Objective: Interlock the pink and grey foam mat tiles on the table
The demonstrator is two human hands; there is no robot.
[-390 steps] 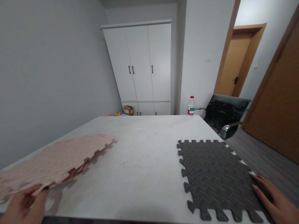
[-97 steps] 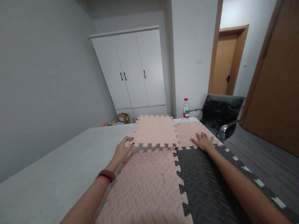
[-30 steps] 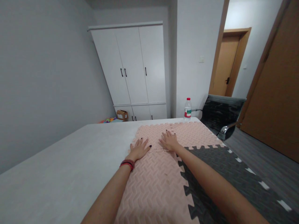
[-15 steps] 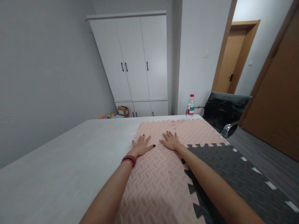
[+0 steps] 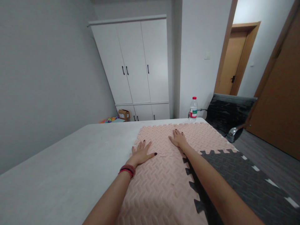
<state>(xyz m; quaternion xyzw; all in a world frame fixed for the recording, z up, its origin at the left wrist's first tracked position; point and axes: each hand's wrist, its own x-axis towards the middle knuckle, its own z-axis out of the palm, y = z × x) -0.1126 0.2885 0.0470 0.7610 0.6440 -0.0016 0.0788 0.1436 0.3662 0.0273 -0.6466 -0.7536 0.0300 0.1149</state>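
Note:
Interlocking foam mats lie joined on the white table (image 5: 58, 175). Three are pink: a near pink mat (image 5: 159, 190), a far left pink mat (image 5: 154, 136) and a far right pink mat (image 5: 203, 137). A dark grey mat (image 5: 243, 184) fills the near right. My left hand (image 5: 141, 153) lies flat with fingers spread on the seam between the near and far left pink mats. My right hand (image 5: 178, 138) rests flat on the seam between the two far pink mats. Neither hand holds anything.
A water bottle (image 5: 193, 109) stands at the table's far edge. A black office chair (image 5: 228, 114) sits beyond the right corner. A white wardrobe (image 5: 136, 62), a small cardboard box (image 5: 123, 114) and wooden doors (image 5: 278, 90) are behind.
Over the last second my right hand slid farther away and to the right along the pink mats. My left hand stayed pressed on the seam. Earlier the mats lay apart; now they are joined.

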